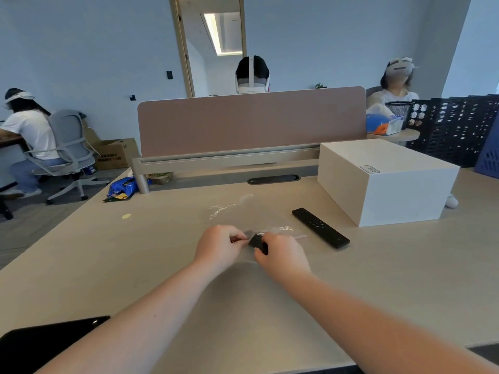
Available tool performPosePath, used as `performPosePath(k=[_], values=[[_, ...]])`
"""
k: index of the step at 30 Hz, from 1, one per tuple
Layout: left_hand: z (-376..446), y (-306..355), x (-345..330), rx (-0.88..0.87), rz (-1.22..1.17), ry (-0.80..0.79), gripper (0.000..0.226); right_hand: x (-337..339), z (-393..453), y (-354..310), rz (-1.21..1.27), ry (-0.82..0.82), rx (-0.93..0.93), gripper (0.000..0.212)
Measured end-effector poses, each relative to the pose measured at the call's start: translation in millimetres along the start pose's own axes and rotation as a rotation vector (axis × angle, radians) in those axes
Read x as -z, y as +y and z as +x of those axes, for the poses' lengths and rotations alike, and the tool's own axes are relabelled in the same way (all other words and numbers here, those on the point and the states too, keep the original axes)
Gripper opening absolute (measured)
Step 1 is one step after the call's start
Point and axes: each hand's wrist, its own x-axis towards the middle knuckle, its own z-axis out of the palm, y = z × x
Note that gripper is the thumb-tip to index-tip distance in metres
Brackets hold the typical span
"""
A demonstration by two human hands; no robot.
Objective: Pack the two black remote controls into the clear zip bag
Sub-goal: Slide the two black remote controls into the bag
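Note:
A clear zip bag [232, 209] lies flat on the table's middle, its near edge between my hands. My left hand [218, 245] pinches the bag's mouth. My right hand [283, 256] grips a black remote control [256, 242], whose far end sits at the bag's opening; most of it is hidden by my fingers. The second black remote control [320, 227], long and slim, lies flat on the table to the right, apart from both hands.
A white box [386, 182] stands at the right rear, close behind the long remote. A pink divider panel [251, 122] runs across the back of the light wooden table [135, 265]. A dark flat object [48, 341] lies at the near left corner. Blue snack wrappers [122, 188] lie at the left rear.

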Motion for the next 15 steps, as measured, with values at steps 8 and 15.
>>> performPosePath(k=[8,15], values=[[5,-9,4,-0.013,0.054,-0.029,0.009,-18,14,5,-0.171,-0.224,0.055,0.023],[5,-19,4,-0.008,0.087,-0.032,0.007,-20,14,4,-0.339,-0.141,0.115,0.031]])
